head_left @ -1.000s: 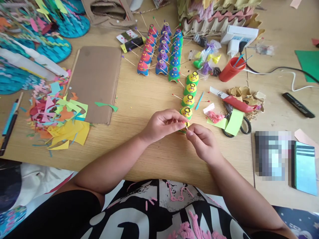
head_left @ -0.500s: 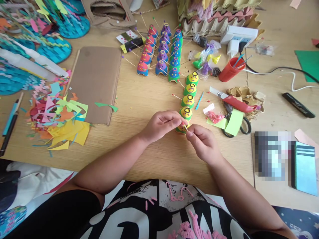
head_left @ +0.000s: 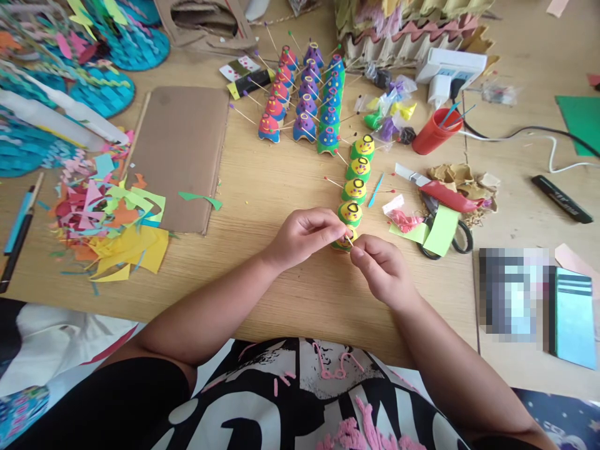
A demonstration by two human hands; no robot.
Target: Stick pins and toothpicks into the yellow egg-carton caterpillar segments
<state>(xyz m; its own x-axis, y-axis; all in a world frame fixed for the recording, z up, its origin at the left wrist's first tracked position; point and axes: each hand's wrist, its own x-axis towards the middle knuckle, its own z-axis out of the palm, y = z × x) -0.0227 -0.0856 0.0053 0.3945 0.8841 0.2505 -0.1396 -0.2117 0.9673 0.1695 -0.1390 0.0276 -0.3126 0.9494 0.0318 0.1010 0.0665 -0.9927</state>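
Over the near end of a yellow and green egg-carton caterpillar [head_left: 354, 189], my two hands meet. Between the thumb and finger of my right hand [head_left: 383, 269] is a thin pale toothpick [head_left: 350, 240]. My left hand [head_left: 304, 237] pinches its other end, where a bit of red clay [head_left: 346, 233] shows at the fingertips. The nearest yellow segment is partly covered by my fingers. Red-tipped sticks project from the caterpillar's sides. Farther back stand a red caterpillar [head_left: 273, 107], a purple one [head_left: 307, 105] and a blue-green one [head_left: 330, 115], all with sticks in their sides.
On the left lie a cardboard sheet [head_left: 180, 150] and paper scraps [head_left: 112, 215]. To the right are a blue clay tool [head_left: 375, 190], red clay in plastic [head_left: 404, 220], a red-handled cutter [head_left: 450, 195], scissors [head_left: 464, 239], a red cup [head_left: 434, 132] and a power strip [head_left: 452, 64].
Almost nothing differs. My hands keep the same pinch on the toothpick and the red clay, with only a tiny shift at the fingertips.
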